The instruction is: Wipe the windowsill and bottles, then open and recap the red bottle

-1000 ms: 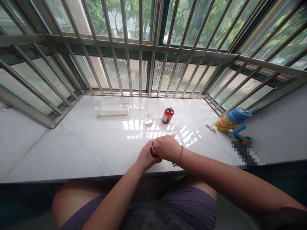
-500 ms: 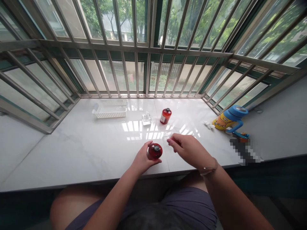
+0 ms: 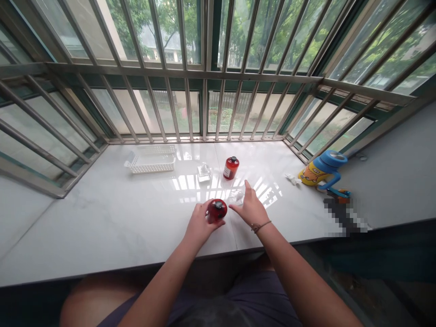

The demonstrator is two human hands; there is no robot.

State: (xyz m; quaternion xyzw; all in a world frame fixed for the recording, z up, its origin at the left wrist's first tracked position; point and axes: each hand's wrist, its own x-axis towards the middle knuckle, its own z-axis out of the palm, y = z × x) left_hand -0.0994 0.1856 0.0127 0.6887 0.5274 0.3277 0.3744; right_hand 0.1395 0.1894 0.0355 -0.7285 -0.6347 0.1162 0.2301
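My left hand (image 3: 198, 225) is shut on a red bottle with a black cap (image 3: 217, 210), holding it just above the white marble sill (image 3: 102, 222). My right hand (image 3: 251, 210) holds nothing, its fingers spread. Just past its fingertips lies a small transparent piece (image 3: 236, 196), apparently on the sill. A second red bottle with a white label (image 3: 230, 168) stands farther back, beside a small square glass bottle (image 3: 204, 172).
A white perforated plastic basket (image 3: 150, 163) sits at the back left of the sill. At the right stand a yellow cartoon-printed object with a blue top (image 3: 322, 169) and a crumpled white scrap (image 3: 293, 178). Steel window bars (image 3: 204, 109) run behind the sill.
My hands have separated from their clasp, and the red bottle now shows in my left hand. My right hand has opened its fingers near the transparent piece. The view has tilted slightly.
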